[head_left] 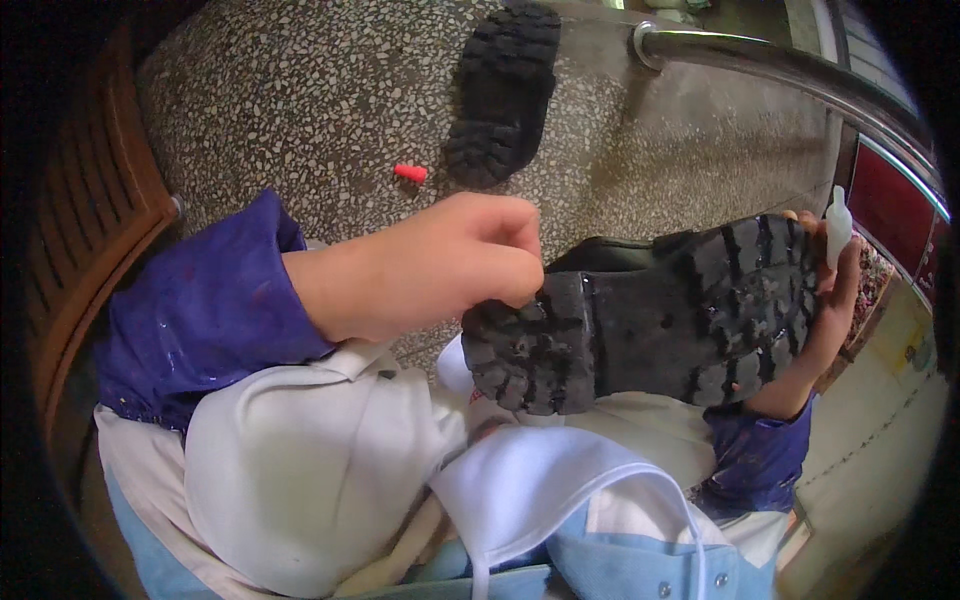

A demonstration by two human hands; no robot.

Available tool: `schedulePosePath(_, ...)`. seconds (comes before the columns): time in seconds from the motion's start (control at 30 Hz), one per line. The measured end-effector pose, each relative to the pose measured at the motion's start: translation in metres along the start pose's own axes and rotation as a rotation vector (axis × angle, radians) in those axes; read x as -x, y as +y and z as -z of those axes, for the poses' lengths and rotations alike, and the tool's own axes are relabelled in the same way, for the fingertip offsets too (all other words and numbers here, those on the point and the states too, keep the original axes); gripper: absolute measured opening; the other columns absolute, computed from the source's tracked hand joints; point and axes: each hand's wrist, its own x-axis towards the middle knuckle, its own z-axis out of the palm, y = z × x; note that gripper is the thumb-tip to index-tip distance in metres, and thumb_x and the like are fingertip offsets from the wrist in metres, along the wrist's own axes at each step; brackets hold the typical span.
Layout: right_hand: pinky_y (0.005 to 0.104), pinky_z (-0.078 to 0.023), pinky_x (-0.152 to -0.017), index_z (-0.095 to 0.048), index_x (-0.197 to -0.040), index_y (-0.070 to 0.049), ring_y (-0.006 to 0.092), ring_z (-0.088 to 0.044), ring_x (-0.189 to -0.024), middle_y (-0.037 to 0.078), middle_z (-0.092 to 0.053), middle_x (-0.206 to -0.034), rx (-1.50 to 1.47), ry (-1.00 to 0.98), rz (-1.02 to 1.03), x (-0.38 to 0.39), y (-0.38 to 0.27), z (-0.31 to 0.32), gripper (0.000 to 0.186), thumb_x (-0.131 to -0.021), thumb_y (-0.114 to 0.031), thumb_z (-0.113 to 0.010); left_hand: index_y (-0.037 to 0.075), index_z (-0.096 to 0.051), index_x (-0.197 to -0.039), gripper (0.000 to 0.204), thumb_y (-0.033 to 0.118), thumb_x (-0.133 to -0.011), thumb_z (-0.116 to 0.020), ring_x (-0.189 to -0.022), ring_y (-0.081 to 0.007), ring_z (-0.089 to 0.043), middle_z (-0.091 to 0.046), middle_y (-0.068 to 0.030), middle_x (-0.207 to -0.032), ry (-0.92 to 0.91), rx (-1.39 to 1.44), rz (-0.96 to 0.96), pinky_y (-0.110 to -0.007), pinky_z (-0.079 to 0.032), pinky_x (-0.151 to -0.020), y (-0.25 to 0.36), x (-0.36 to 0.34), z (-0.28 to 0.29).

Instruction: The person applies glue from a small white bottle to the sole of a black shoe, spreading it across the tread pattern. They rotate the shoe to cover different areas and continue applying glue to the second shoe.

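Observation:
A black shoe [650,330] is held in front of me, its deep-treaded sole facing up and its heel to the left. My left hand [440,260] is closed at the heel, with curled fingers against the edge; the fingertips are partly hidden. At the toe end my right hand [835,295] grips the shoe, mostly behind it. A whitish translucent nozzle-like piece [839,228] sticks up by the right fingers; what it belongs to is hidden. On the floor beyond lie a second black treaded shoe or sole [505,95] and a small red cap [410,173].
The floor is speckled terrazzo [300,110]. A slatted brown wooden seat [85,220] stands at the left. A shiny metal rail [760,55] crosses the upper right. White cloth with a strap [560,480] lies over my lap.

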Motion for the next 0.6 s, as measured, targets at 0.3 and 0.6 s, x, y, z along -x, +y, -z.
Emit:
schedulePosePath(0.3, 0.0417, -0.045, -0.095, -0.056, -0.112, 0.005, 0.0289, -0.058, -0.104, 0.017, -0.061, -0.109, 0.05, -0.116, -0.028, -0.009, -0.006, 0.024, 0.044, -0.098, -0.035, -0.042, 0.007, -0.055, -0.087, 0.012, 0.01, -0.075, -0.056, -0.066, -0.0036, -0.046, -0.055, 0.0032, -0.08, 0.006, 0.038, 0.016, -0.02, -0.036, -0.054, -0.004, -0.002, 0.0)
schedulePosePath(0.6, 0.0403, -0.051, -0.088, -0.054, -0.116, 0.002, 0.0268, -0.062, -0.098, 0.018, -0.062, -0.108, 0.158, -0.031, -0.013, -0.024, 0.004, 0.049, 0.04, -0.097, -0.032, -0.045, 0.01, -0.054, -0.084, 0.009, 0.016, -0.077, -0.055, -0.054, -0.0024, -0.041, -0.049, 0.0055, -0.068, 0.059, 0.174, 0.134, -0.019, -0.032, -0.047, 0.003, 0.001, -0.005)
